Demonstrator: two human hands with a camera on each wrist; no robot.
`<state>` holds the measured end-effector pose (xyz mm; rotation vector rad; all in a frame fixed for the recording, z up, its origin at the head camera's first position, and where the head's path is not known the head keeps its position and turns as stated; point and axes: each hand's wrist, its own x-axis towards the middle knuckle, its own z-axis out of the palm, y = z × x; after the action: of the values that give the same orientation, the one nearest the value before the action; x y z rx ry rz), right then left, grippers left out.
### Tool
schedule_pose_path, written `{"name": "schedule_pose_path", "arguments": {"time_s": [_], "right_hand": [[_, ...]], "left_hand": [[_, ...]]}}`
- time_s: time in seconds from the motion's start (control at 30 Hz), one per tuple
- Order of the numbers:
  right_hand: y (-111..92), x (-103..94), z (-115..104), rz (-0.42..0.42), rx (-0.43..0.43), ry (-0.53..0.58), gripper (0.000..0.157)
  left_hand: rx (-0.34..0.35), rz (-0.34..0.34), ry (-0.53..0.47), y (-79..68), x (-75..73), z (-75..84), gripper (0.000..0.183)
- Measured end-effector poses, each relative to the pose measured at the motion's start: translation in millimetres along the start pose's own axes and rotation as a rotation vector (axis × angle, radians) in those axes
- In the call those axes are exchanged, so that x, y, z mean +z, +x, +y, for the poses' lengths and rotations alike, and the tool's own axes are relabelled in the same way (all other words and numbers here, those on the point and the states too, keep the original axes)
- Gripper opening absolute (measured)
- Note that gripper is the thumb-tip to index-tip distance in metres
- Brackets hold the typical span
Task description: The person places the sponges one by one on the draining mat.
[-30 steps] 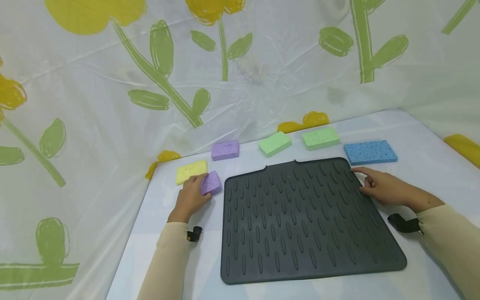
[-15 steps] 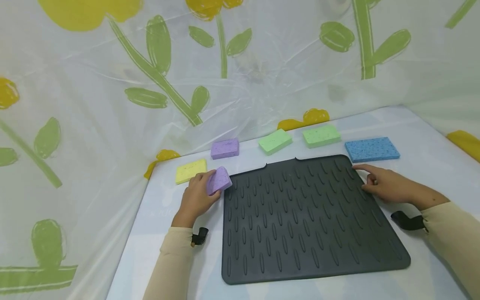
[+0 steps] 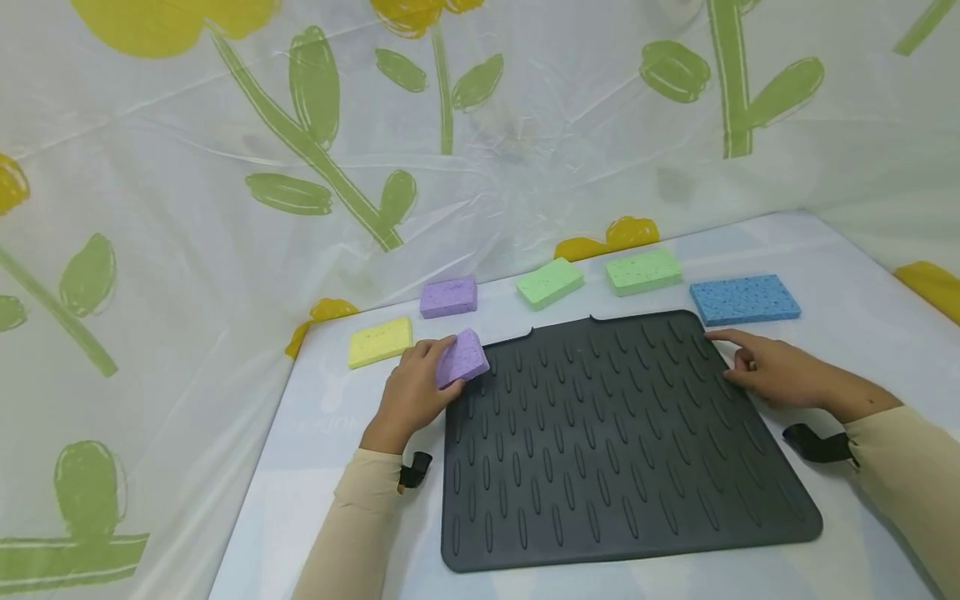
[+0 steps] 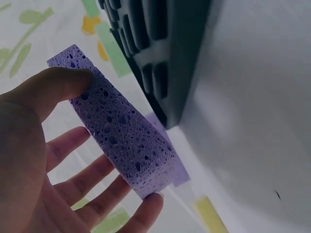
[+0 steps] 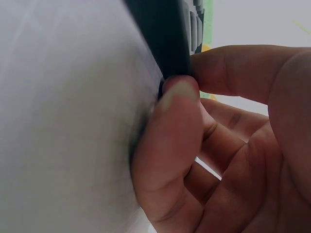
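My left hand [image 3: 415, 385] grips a small purple sponge [image 3: 462, 357], thumb on one side and fingers along the other. In the head view it overlaps the back left corner of a dark grey rubber mat [image 3: 570, 450] with raised oblong ridges. The left wrist view shows the porous face of the sponge [image 4: 119, 124] tilted, close beside the mat's edge [image 4: 187, 63]. At the mat's right side, near the back corner, my right hand [image 3: 783, 375] pinches the edge between thumb and index finger; the other fingers are curled.
Along the back of the table lie a yellow sponge [image 3: 380, 342], another purple sponge [image 3: 448, 297], two green sponges, one tilted [image 3: 550, 284] and one straighter [image 3: 643, 272], and a larger blue sponge [image 3: 745, 299]. Behind hangs a flower-print sheet [image 3: 525, 108].
My left hand has lifted the purple sponge from beside the yellow one and carried it right, over the mat's back left corner. The right hand has stayed at the mat's edge.
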<state>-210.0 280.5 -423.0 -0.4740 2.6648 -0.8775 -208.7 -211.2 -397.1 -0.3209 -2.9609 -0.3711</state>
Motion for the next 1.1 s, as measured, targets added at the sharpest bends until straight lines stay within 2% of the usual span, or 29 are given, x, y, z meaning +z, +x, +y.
{"name": "schedule_pose_path", "arguments": {"time_s": [0.37, 0.67, 0.9, 1.1], "right_hand": [[3.0, 0.2, 0.1, -0.006, 0.001, 0.01, 0.063], [-0.2, 2.0, -2.0, -0.014, 0.009, 0.022, 0.063], [-2.4, 0.7, -2.6, -0.016, 0.012, 0.016, 0.063], [-2.2, -1.0, -2.8, -0.006, 0.011, 0.003, 0.063]], "left_hand": [[0.042, 0.001, -0.044, 3.2, 8.8, 10.6, 0.073], [0.044, -0.007, -0.058, -1.1, 12.9, 16.5, 0.074], [0.057, -0.042, -0.087, -2.2, 16.5, 19.2, 0.072], [0.086, -0.063, -0.064, -0.8, 17.7, 19.4, 0.069]]}}
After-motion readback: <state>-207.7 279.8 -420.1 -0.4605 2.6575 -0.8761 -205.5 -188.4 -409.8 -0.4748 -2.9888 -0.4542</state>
